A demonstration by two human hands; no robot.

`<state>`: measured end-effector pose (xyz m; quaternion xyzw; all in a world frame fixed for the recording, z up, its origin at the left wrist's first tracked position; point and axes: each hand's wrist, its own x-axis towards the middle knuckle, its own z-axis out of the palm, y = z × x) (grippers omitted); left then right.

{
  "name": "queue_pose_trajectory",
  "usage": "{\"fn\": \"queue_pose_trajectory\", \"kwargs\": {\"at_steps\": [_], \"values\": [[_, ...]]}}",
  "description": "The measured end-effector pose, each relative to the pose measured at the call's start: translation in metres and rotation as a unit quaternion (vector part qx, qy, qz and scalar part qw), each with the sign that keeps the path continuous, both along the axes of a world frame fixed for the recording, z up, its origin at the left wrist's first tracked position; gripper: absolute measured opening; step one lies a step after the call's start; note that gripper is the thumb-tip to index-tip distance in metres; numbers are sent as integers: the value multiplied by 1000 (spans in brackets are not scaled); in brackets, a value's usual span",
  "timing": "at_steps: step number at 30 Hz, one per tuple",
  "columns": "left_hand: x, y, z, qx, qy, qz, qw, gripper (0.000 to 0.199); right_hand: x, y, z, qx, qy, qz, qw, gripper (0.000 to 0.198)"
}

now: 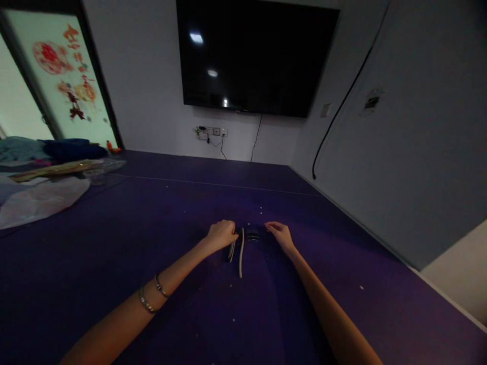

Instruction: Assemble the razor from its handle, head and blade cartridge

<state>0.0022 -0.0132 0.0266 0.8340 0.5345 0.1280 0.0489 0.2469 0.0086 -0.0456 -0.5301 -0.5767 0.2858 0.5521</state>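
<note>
My left hand [221, 234] is closed, its thumb and fingers pinched at the top of a short dark piece with a pale edge [232, 250]. What exactly this piece is, I cannot make out. Just right of it a thin, pale, slightly curved strip [241, 256] runs towards me, its far end close to my left thumb. A small dark, shiny item [252, 234] lies on the purple surface [258, 314] between my hands. To its right, my right hand [279, 234] has its fingertips pressed together; anything between them is too small to see.
At the far left lie clear plastic wrapping [45, 200], a dark blue cloth bundle [74, 149] and a small orange object [113, 148]. A television [258, 56] hangs on the far wall above sockets. A black cable [342, 104] hangs down the right wall. Tiny white scraps dot the surface.
</note>
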Motion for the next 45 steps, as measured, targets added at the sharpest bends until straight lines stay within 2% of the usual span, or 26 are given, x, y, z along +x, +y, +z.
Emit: {"fn": "queue_pose_trajectory", "kwargs": {"at_steps": [6,12,19,26,28,30,33,35,37,40,45], "values": [[-11,-16,-15,-80,37,29,996,28,-3,-1,1,-2,-20,12,1000,24],[-2,-25,-26,-90,60,41,993,33,-4,-3,2,1,-31,10,999,25],[-1,-30,-29,-80,45,40,995,31,-5,-4,4,17,-24,8,1000,24],[-5,-34,-25,-64,-7,27,998,31,-21,-15,15,73,11,-83,994,29],[-5,-35,-20,-50,-26,25,998,33,-36,-19,24,46,66,-75,994,29],[-4,-36,-14,-33,-46,36,998,33,-55,-25,34,-18,162,-36,986,33],[-3,-40,-5,-16,-63,50,997,32,-82,-36,49,-133,297,70,943,34],[-2,-44,-1,-12,-62,48,997,31,-96,-44,55,-183,320,125,921,35],[0,-47,1,-4,-56,39,998,31,-106,-49,58,-194,303,138,923,36],[4,-52,2,11,-43,31,999,31,-109,-51,58,-172,263,117,942,36],[14,-59,2,13,-2,-5,1000,37,-82,-45,55,-138,188,77,969,31]]}}
